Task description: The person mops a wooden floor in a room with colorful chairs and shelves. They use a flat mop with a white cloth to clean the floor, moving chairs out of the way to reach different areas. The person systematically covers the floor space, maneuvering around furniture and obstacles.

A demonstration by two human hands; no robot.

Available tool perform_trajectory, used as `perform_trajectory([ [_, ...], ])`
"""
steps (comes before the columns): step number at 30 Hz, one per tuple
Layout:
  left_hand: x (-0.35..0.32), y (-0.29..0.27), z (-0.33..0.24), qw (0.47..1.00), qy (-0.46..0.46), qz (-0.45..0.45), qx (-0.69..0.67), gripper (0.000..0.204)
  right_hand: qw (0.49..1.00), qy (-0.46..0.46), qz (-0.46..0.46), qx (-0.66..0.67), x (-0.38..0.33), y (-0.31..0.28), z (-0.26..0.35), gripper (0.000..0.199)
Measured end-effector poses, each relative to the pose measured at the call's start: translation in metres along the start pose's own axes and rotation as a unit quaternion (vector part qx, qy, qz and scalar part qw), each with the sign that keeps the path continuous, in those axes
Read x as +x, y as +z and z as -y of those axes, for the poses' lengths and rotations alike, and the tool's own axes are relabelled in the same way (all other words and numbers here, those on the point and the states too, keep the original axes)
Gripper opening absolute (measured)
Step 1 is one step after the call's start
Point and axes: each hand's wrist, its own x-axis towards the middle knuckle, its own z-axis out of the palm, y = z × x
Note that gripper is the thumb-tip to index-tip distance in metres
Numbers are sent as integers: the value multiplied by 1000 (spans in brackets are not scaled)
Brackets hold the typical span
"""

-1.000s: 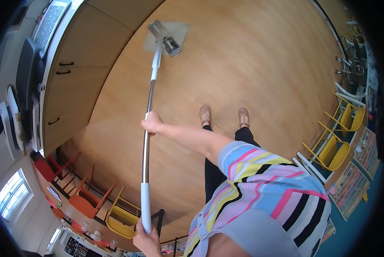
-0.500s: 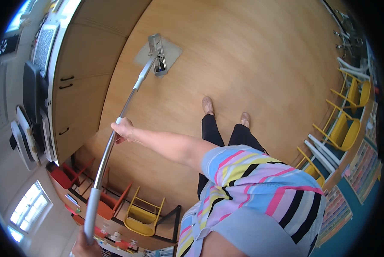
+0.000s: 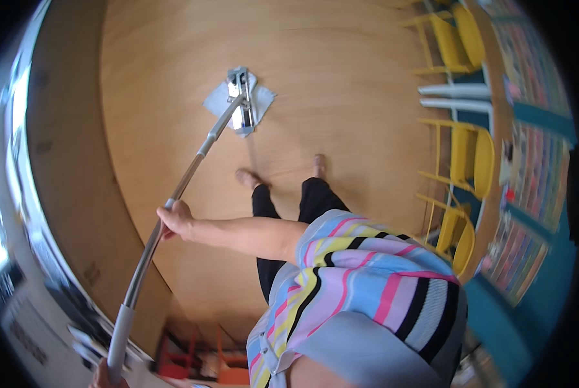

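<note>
A flat mop with a grey cloth pad and metal frame (image 3: pixel 241 103) rests on the wooden floor (image 3: pixel 341 77), ahead and left of my two feet (image 3: pixel 283 174). Its long metal pole (image 3: pixel 192 165) slants down to the lower left. My right hand (image 3: pixel 175 218) grips the pole at mid length, with the bare forearm reaching out from a striped sleeve (image 3: pixel 380 271). My left hand (image 3: pixel 105 378) holds the pale grip at the pole's upper end, at the bottom edge, and is mostly cut off.
Wooden cabinet fronts (image 3: pixel 63 161) run along the left. Yellow chairs (image 3: pixel 464 152) and a table edge stand at the right, beside a teal floor with a colourful mat (image 3: pixel 528 258). Red and orange chairs (image 3: pixel 205 355) show at the bottom.
The mop pad has slid back toward my feet, and the pole has tilted further left. Both hands kept their grip. The view has swung toward the chairs at the right.
</note>
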Motion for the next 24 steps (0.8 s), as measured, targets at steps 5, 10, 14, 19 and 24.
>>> perform_trajectory([
  [5, 33, -28, -104, 980, 171, -82, -58, 36, 991, -84, -97, 47, -10, -126, 87, 27],
  [10, 34, -67, -252, 944, 300, -136, -30, 32, 957, -171, -195, 132, -26, -297, 158, 27],
  [14, 0, -117, -379, 881, 417, -217, 44, 32, 909, -246, -273, 199, -58, -431, 221, 27],
  [19, -52, -172, -475, 835, 482, -230, 129, 39, 878, -293, -262, 274, -120, -527, 271, 22],
  [24, -92, -246, -500, 734, 571, -314, 192, 40, 842, -331, -204, 374, -173, -544, 281, 20],
])
